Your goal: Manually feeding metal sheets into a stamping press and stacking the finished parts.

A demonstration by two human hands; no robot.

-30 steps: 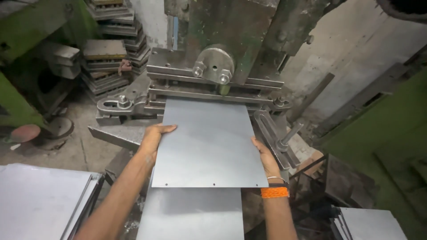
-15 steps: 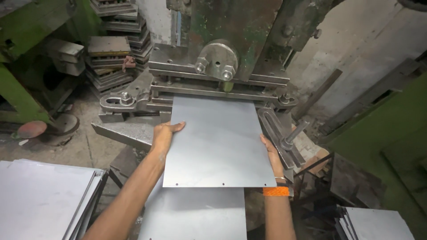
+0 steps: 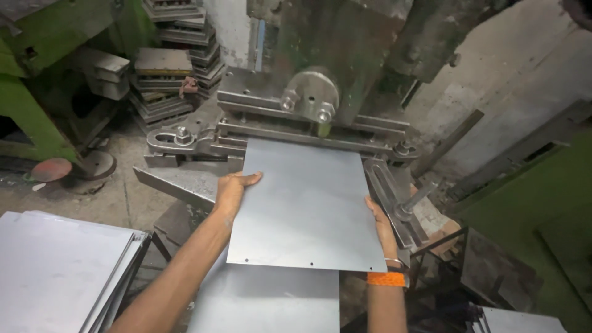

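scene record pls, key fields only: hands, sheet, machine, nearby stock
left hand: grips the left edge of the metal sheet
right hand: grips its right edge; orange wristband
sheet: flat, grey, far edge at the press machine slot, small holes along near edge
below: second sheet
lower left: stack of sheets

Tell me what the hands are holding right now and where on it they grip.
Both hands hold one flat grey metal sheet: the left hand on its left edge, the right hand on its right edge, its far end at the press.
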